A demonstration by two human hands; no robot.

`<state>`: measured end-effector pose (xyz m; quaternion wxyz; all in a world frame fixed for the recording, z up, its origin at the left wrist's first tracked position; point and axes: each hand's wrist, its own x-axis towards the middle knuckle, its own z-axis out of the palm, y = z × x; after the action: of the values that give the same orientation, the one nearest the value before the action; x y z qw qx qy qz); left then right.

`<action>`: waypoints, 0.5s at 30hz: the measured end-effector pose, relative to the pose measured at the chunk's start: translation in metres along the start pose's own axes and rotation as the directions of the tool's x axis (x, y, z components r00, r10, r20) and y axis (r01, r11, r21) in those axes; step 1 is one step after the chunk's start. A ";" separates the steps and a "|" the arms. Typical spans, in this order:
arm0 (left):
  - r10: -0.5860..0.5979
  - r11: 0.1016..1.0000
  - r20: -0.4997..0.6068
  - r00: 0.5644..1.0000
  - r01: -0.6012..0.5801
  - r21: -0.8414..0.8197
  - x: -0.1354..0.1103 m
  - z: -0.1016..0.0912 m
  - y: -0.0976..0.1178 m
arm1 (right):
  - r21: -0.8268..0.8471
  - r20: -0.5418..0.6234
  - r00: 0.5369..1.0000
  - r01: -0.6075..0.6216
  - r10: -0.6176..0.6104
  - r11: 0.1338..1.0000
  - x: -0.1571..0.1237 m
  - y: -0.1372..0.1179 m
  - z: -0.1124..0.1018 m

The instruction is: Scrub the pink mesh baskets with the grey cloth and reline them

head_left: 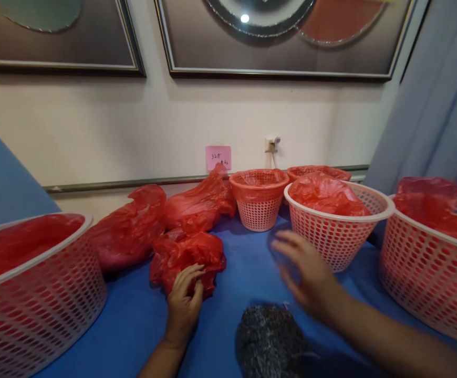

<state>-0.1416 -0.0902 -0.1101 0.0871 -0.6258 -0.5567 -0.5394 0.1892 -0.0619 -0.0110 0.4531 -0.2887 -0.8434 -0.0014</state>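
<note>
Left hand (183, 304) has its fingers clamped on a loose red bag (187, 257); right hand (305, 275) hovers blurred, fingers apart. Five baskets (258, 207) look lined already, while three bags remain on the tabletop (134, 320).

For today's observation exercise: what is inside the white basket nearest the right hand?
The white basket holds a crumpled red plastic bag heaped above its rim. Anything wrapped inside or lying under that bag is covered and cannot be seen.
</note>
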 end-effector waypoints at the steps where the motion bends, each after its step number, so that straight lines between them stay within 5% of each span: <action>1: -0.017 1.000 0.000 1.000 0.017 -0.016 0.000 0.000 0.001 | -0.167 -0.053 0.997 -0.065 0.057 0.984 0.004 0.020 -0.022; 4: -0.062 0.996 0.023 0.998 0.063 -0.062 -0.002 0.001 0.008 | -0.545 -0.089 0.952 -0.292 0.292 0.786 0.005 0.072 -0.077; 7: -0.101 0.991 0.062 0.993 0.106 -0.084 -0.006 0.001 0.020 | -0.685 -0.013 0.896 -0.332 0.444 0.649 -0.003 0.104 -0.107; 12: -0.140 0.984 0.181 0.973 0.157 -0.083 -0.022 -0.010 0.047 | -0.658 -0.059 0.958 -0.249 0.281 0.711 -0.018 0.119 -0.114; 15: -0.143 0.986 0.225 0.964 0.158 -0.048 -0.035 -0.025 0.059 | -0.513 -0.045 0.986 -0.159 0.159 0.844 -0.026 0.116 -0.119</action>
<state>-0.1024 -0.1506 -0.0984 -0.0372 -0.6404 -0.5907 -0.4894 0.3474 -0.0089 0.0094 0.3585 -0.4680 -0.7853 -0.1892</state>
